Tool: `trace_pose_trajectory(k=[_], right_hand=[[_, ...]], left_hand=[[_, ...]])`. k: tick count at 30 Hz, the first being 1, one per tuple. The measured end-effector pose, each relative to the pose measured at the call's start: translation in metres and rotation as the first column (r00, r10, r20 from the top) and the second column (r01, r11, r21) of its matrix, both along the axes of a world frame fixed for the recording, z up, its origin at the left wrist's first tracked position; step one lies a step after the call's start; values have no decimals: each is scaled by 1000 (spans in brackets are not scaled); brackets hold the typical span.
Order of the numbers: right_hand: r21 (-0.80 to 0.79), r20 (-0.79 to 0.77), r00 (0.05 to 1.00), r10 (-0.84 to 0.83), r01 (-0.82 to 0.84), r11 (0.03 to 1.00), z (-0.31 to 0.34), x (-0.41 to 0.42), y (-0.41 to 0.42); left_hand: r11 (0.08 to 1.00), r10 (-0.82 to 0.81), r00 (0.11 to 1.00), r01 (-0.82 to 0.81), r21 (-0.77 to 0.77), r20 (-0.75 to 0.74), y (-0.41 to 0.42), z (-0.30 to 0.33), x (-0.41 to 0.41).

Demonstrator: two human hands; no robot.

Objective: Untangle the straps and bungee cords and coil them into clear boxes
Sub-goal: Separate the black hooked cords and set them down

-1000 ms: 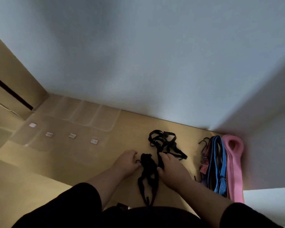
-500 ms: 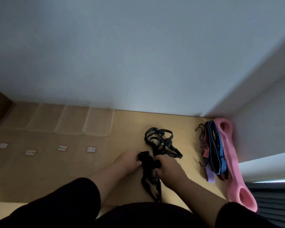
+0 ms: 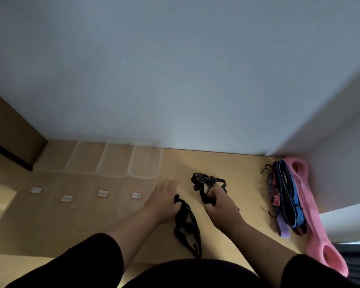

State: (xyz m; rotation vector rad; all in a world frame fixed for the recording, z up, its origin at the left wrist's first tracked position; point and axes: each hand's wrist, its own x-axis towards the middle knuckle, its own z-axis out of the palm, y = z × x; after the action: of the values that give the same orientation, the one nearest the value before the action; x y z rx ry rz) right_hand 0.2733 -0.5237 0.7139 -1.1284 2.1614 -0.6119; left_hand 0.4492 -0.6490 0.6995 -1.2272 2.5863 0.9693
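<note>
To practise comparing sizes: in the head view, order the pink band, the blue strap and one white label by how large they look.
1. pink band
2. blue strap, beside it
3. white label, clearly smallest

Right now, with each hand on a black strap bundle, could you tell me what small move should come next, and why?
Probably draw the right hand away from the left hand: each grips a separate part of the black straps, and the clear boxes hold no straps yet.

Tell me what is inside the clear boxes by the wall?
The clear boxes look empty: only the tan surface shows through them. No strap or cord is coiled inside yet. Their far ends blur into the wall.
</note>
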Motion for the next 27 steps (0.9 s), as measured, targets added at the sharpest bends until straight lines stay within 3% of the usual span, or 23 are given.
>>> trace_pose_trajectory(k=[3, 6, 9, 11, 14, 16, 18, 20, 22, 24, 25, 27], right_hand=[[-99, 131, 991, -5, 18, 995, 30, -7, -3], [-192, 219, 976, -3, 46, 980, 61, -15, -1], [-274, 157, 987, -23, 66, 959, 91, -28, 1], [-277, 128, 991, -41, 75, 958, 108, -36, 2], [-124, 17, 999, 40, -38, 992, 130, -52, 6], [70, -73, 988, 139, -134, 989, 142, -62, 8], [148, -134, 975, 175, -155, 977, 148, -72, 9], [91, -98, 987, 127, -118, 989, 151, -85, 13], [-52, 118, 992, -44, 50, 997, 154, -98, 20], [-159, 309, 935, -172, 230, 960, 156, -108, 28], [-177, 289, 938, -191, 249, 952, 156, -112, 30], [-102, 73, 989, -129, 136, 985, 153, -118, 33]], left_hand=[[972, -201, 955, 168, -163, -216, -3, 29, -26], [940, -326, 911, 285, -187, -250, -10, 58, -58], [950, -313, 912, 296, -105, -266, -10, 77, -81], [950, -306, 909, 274, -147, -284, -14, 83, -90], [912, -389, 887, 333, -240, -249, -25, 99, -103], [872, -458, 871, 402, -279, -178, -32, 112, -110], [829, -513, 854, 467, -309, -85, -41, 123, -115], [824, -517, 854, 479, -304, -54, -49, 134, -120], [872, -456, 882, 416, -257, -119, -58, 142, -122], [914, -387, 899, 346, -211, -206, -65, 146, -122], [924, -367, 902, 325, -199, -228, -68, 147, -122], [917, -371, 910, 326, -232, -188, -73, 148, -121]])
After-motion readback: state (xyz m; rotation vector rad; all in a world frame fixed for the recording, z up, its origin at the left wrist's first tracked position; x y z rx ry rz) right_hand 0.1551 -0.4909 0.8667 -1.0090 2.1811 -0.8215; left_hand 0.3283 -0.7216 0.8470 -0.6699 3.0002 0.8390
